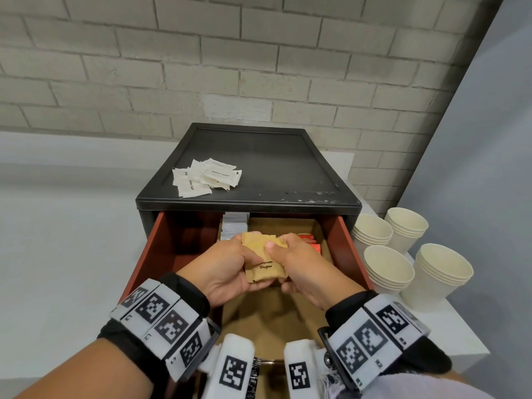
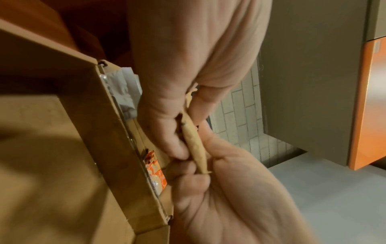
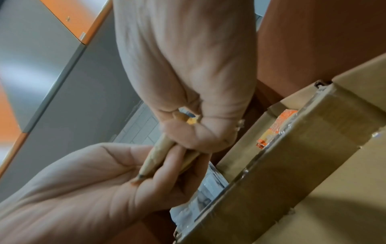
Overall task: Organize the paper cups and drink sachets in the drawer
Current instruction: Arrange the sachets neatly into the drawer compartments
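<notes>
A small stack of tan paper sachets printed "Brown Sugar" (image 1: 263, 262) sits at the centre of the head view, held above the open red-brown drawer (image 1: 149, 254). The left hand (image 1: 227, 272) pinches its left edge, thumb on top and fingers curled beneath; the right hand (image 1: 302, 269) grips the right edge the same way. In the blurred wrist views the stack appears edge-on, perhaps several sachets thick. Behind the hands, a brown cardboard insert (image 1: 288, 224) holds silvery-white sachets (image 1: 233, 226) at its left and orange-red sachets (image 1: 309, 241) at its right. Above, white paper sugar sachets (image 1: 205, 177) lie loose on the black cabinet top (image 1: 273, 162). At the right of the frame stand four stacks of cream paper cups (image 1: 411, 254) on a white counter (image 1: 460, 335).
</notes>
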Available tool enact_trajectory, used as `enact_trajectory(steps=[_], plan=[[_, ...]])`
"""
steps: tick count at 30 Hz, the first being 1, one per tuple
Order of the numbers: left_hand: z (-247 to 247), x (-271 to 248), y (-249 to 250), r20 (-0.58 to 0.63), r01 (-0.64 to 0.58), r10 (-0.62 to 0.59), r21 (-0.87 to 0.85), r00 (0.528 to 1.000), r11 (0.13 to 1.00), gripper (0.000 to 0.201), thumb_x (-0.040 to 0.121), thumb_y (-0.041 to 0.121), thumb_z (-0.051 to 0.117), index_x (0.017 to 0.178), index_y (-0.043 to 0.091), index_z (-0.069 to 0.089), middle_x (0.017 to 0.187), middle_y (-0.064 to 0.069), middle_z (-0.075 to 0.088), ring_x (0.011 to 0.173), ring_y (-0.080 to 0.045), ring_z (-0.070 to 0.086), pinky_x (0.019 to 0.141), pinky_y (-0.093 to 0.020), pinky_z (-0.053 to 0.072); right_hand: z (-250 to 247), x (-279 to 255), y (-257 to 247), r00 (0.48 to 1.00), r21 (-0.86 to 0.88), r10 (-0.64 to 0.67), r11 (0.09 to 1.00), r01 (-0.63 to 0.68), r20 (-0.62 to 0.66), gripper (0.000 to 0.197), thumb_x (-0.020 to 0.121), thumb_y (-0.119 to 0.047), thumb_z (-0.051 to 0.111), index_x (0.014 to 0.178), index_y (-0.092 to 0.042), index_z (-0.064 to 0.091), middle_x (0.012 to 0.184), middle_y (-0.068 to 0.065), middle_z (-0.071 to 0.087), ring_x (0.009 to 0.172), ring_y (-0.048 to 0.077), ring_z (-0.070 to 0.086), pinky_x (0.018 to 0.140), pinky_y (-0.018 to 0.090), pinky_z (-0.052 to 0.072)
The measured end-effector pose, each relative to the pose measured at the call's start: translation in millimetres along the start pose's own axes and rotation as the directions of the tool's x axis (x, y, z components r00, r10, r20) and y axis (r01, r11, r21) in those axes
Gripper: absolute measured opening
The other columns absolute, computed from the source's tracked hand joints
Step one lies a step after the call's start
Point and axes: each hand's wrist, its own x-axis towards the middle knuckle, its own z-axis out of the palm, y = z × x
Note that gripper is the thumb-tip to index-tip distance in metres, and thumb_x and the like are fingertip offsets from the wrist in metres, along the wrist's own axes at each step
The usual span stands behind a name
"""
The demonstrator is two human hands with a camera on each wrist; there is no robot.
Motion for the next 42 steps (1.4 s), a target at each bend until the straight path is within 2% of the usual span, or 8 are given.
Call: enact_trajectory(steps=[8, 11, 21, 24, 28, 35, 38, 42], plan=[[0.5, -0.7, 2.1, -0.002, 0.005, -0.005, 0.057, 1.000, 0.998, 0.046, 0.083, -0.022, 0.028, 0.110, 0.006, 0.053, 0.097, -0.019, 0.060, 0.084, -0.031, 0.061, 0.058, -0.039, 0.054, 11.2, -7.2, -0.8, 0.988, 0.105, 0.030, 0.993, -0.046, 0.148, 0.029, 0.100, -0.024, 0.040, 0.129, -0.021, 0.043, 0.125, 0.010, 0.055, 0.078, 0.013, 0.057, 0.056, 0.021, 0.051], [2.5, -3.8, 3.6, -0.038, 0.002, 0.002, 0.117, 0.999, 0.993, 0.044, 0.085, -0.020, 0.029, 0.105, 0.009, 0.055, 0.091, -0.015, 0.063, 0.078, -0.027, 0.062, 0.046, -0.027, 0.054, 11.8, -6.2, 0.5, 0.997, 0.168, -0.001, 0.986, -0.013, 0.081, 0.026, 0.098, -0.017, 0.046, 0.123, -0.021, 0.046, 0.115, 0.008, 0.057, 0.075, 0.012, 0.056, 0.051, 0.019, 0.049], [-16.4, -10.4, 16.7, -0.489, 0.030, 0.115, 0.279, 0.865, 0.960, 0.016, 0.092, 0.019, 0.050, 0.104, 0.011, 0.057, 0.076, -0.001, 0.051, 0.064, -0.013, 0.045, 0.048, -0.026, 0.040, 20.8, -12.1, 8.7, 0.972, 0.105, 0.210, 0.970, -0.220, 0.101, 0.028, 0.095, -0.011, 0.050, 0.122, -0.019, 0.046, 0.117, 0.009, 0.061, 0.090, 0.020, 0.062, 0.052, 0.023, 0.050], [-16.4, -14.4, 15.3, -0.480, 0.109, 0.013, 0.226, 0.877, 0.968, 0.026, 0.095, 0.020, 0.045, 0.118, 0.009, 0.050, 0.084, -0.005, 0.054, 0.066, -0.018, 0.043, 0.067, -0.032, 0.044, 30.8, -9.2, 12.7, 0.943, 0.048, 0.315, 0.946, -0.321, 0.109, 0.026, 0.096, -0.005, 0.045, 0.119, -0.016, 0.047, 0.124, 0.013, 0.057, 0.102, 0.026, 0.060, 0.054, 0.027, 0.050], [-13.9, -12.2, 12.1, -0.410, 0.190, -0.107, 0.168, 0.906, 0.967, 0.050, 0.092, 0.028, 0.046, 0.138, 0.007, 0.040, 0.112, -0.018, 0.057, 0.069, -0.027, 0.049, 0.054, -0.032, 0.036, 51.1, 0.0, 25.6, 0.917, 0.043, 0.393, 0.917, -0.396, 0.065, 0.017, 0.095, -0.004, 0.038, 0.096, -0.012, 0.054, 0.102, 0.010, 0.062, 0.082, 0.020, 0.059, 0.055, 0.028, 0.051], [-23.3, -2.0, 8.8, -0.404, 0.229, -0.145, 0.167, 0.903, 0.959, 0.051, 0.088, 0.030, 0.051, 0.135, 0.010, 0.044, 0.111, -0.018, 0.058, 0.080, -0.032, 0.055, 0.055, -0.036, 0.041, 42.3, 1.8, 22.4, 0.921, 0.033, 0.378, 0.926, -0.376, -0.094, 0.025, 0.095, -0.004, 0.043, 0.117, -0.001, 0.055, 0.105, 0.011, 0.052, 0.089, 0.020, 0.047, 0.077, 0.030, 0.044], [-25.3, 0.0, 8.2, -0.395, 0.255, -0.172, 0.170, 0.903, 0.952, 0.050, 0.088, 0.032, 0.051, 0.133, 0.010, 0.045, 0.112, -0.018, 0.058, 0.080, -0.032, 0.055, 0.054, -0.037, 0.041, 34.8, -4.7, 26.8, 0.906, -0.015, 0.423, 0.906, -0.423, -0.027, 0.015, 0.094, -0.002, 0.043, 0.087, -0.008, 0.055, 0.089, 0.007, 0.049, 0.082, 0.019, 0.045, 0.077, 0.030, 0.049], [-27.0, 2.5, 7.2, -0.388, 0.271, -0.182, 0.187, 0.904, 0.944, 0.053, 0.085, 0.033, 0.052, 0.134, 0.011, 0.045, 0.116, -0.018, 0.058, 0.084, -0.033, 0.057, 0.055, -0.037, 0.045, 45.9, -8.7, 33.8, 0.888, 0.052, 0.441, 0.892, -0.450, 0.130, 0.024, 0.092, -0.001, 0.035, 0.095, -0.006, 0.058, 0.099, 0.012, 0.051, 0.084, 0.021, 0.048, 0.078, 0.035, 0.052]])
